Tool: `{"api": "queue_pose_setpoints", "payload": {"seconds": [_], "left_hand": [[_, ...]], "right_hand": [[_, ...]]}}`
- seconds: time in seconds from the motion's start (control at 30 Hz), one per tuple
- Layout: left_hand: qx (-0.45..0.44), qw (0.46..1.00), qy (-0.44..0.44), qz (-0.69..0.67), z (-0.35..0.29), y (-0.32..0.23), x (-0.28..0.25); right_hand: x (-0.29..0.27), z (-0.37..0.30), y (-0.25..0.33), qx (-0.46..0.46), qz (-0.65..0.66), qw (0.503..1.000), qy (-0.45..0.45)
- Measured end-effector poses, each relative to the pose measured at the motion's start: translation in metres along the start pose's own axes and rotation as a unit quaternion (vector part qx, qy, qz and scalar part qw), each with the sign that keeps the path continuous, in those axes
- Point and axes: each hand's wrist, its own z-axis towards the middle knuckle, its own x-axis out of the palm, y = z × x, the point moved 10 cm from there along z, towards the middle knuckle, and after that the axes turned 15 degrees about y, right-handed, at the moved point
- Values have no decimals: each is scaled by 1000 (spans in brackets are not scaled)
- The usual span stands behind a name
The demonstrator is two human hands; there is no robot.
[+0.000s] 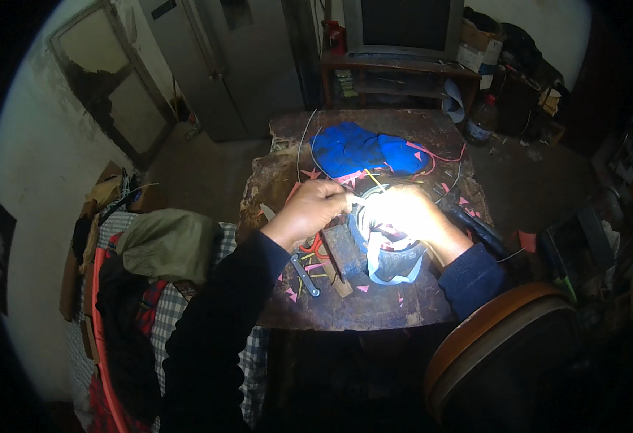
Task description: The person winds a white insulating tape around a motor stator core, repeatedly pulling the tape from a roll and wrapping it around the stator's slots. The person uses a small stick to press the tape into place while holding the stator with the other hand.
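My left hand [315,211] is closed in a pinch at the rim of a dark bluish, rounded object [397,260]; what its fingers hold is too small to make out. Strong glare washes out my right hand [401,213], which lies over the right side of the same object and hides its own fingers. A pale strip [396,278] loops down the object's near side. Just left of it stands a dark block [343,252]. Red-handled scissors [318,246] and a knife with a dark handle [305,276] rest below my left hand.
A blue cloth bundle [363,148] lies at the back of the worn table [432,310], among pink scraps and thin wires. An orange-rimmed round thing [490,325] rises at the near right. To the left sits an olive-green bundle [168,245]; a bottle [482,119] stands beyond the table.
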Motion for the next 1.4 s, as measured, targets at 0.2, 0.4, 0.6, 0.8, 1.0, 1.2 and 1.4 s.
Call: {"api": "queue_pose_setpoints", "payload": {"seconds": [0.2,0.4,0.6,0.8,1.0,1.2,1.4], "left_hand": [[221,902,-74,-362,-58,-54,-6],[166,973,-141,-74,-85,-90,-24],[339,866,-134,343,-143,-183,73],[330,868,96,359,-151,-185,190],[412,881,-204,108,-155,-110,65],[271,955,-91,-73,-22,1,69],[267,894,-114,-341,-15,23,56]], "right_hand": [[-28,-45,40,-134,276,928,-213],[-35,-50,38,32,390,892,-228],[-4,-51,62,120,431,892,-66],[11,-79,96,82,421,903,29],[-23,-107,180,-114,366,924,8],[-36,-79,215,-100,171,980,17],[-90,-20,147,42,90,986,-135]]}}
